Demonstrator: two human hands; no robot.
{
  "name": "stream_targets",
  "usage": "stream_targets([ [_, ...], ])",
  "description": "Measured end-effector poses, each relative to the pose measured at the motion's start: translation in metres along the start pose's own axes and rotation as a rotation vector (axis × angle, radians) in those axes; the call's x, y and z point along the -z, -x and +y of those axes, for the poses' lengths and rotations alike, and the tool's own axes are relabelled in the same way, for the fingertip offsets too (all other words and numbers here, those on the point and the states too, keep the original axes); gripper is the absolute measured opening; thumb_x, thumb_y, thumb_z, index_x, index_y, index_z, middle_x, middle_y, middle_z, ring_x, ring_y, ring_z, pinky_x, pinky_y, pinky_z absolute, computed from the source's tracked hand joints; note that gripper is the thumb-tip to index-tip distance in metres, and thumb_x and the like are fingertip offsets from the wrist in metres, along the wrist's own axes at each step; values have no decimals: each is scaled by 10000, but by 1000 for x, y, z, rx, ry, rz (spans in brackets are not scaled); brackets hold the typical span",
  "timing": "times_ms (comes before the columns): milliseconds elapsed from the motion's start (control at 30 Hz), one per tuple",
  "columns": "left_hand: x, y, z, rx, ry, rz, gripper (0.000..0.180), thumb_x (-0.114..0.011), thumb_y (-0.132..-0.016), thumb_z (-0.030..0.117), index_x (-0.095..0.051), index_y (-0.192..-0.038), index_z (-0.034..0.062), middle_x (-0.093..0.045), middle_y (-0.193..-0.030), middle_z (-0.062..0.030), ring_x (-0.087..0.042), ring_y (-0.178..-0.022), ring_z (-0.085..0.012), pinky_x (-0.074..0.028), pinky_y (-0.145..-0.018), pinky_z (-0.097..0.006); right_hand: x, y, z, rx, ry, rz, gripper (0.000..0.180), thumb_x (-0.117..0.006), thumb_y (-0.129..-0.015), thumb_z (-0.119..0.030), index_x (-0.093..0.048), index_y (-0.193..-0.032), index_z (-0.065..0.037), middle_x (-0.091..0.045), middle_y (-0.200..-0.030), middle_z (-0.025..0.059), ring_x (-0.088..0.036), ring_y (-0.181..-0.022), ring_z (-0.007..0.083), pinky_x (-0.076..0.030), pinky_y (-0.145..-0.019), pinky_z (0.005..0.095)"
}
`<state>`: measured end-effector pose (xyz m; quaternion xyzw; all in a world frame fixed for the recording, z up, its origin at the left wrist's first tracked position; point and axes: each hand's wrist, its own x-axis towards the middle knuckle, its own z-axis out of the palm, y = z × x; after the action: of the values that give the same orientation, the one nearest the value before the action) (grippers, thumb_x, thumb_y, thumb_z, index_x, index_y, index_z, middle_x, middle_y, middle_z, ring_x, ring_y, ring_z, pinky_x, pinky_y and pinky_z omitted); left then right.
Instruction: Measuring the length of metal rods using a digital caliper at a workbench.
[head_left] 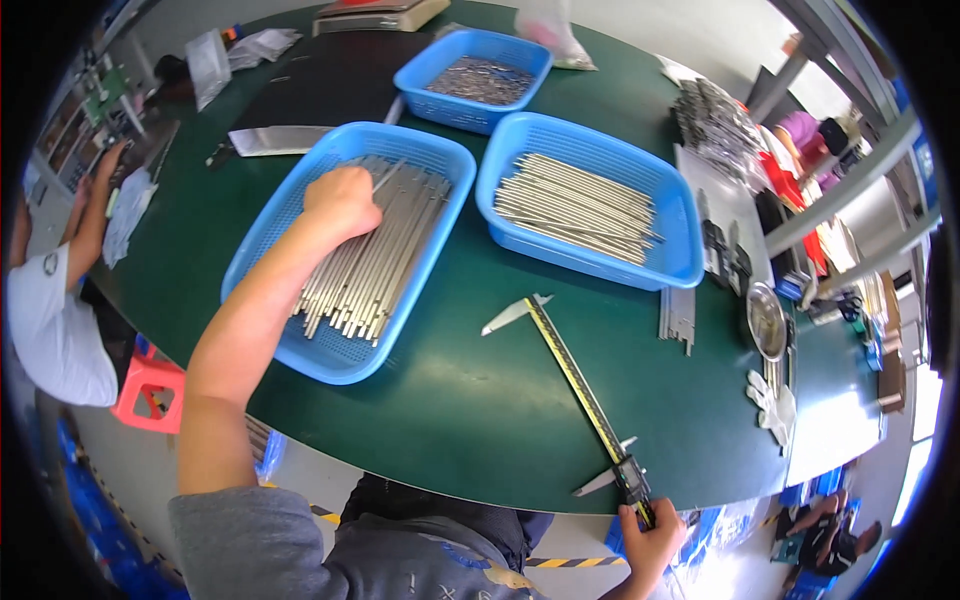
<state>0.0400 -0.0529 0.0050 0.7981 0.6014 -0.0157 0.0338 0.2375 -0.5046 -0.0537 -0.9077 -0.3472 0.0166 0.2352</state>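
Observation:
My left hand [343, 203] reaches into the left blue basket [342, 371], closed at the far ends of the metal rods [370, 265] lying there. A thin rod end slants out past its fingers. Down at the table's near edge, my right hand [650, 542] grips the lower end of a long digital caliper [578, 385]. The caliper lies slantwise on the green table [460, 400], its jaws pointing away from me. To the right of the left basket, a second blue basket [590, 266] holds more metal rods [575, 208].
A smaller blue basket [475, 110] with small metal pieces stands farther back beside a black folder-like case [320, 90]. At right are a few loose rods [677, 318], a metal bowl [767, 320], white gloves [770, 408] and a metal tray [745, 215]. A co-worker [60, 310] sits at left.

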Motion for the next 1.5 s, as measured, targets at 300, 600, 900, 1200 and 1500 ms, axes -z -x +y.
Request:
stream_targets([
  [300,10,8,-20,-306,328,377,123,-600,-768,79,-561,-868,19,-606,-797,-150,-603,-741,-275,-467,-652,-381,5,-1,-2,-30,1,-20,382,-792,-585,-294,-519,-663,-39,-450,-491,81,-454,-418,231,-366,-437,323],
  [600,19,154,92,-1379,403,634,228,-646,-700,23,-616,-925,43,-575,-851,-81,-591,-753,-221,-510,-646,-319,24,10,-17,-34,66,-122,328,-750,-694,-272,-563,-833,-41,-558,-627,102,-524,-477,241,-396,-468,340],
  [900,-86,192,92,-1702,568,674,186,-625,-736,170,-617,-907,95,-563,-833,-16,-569,-782,-172,-530,-743,-343,14,47,-24,50,23,30,262,-719,-723,-176,-590,-879,-10,-540,-658,94,-523,-495,225,-383,-457,301],
  [1200,-106,190,93,-1586,591,714,117,-628,-706,171,-619,-754,64,-519,-799,-19,-513,-746,-166,-514,-699,-350,12,64,-19,42,-12,35,271,-723,-719,-154,-600,-903,2,-508,-630,82,-480,-465,181,-351,-433,281],
  [1500,-105,189,92,-1592,543,618,158,-605,-698,184,-609,-740,32,-511,-796,-36,-518,-758,-169,-515,-754,-385,12,64,-20,43,-54,71,260,-721,-710,-110,-598,-907,7,-494,-634,76,-444,-470,150,-331,-428,262],
])
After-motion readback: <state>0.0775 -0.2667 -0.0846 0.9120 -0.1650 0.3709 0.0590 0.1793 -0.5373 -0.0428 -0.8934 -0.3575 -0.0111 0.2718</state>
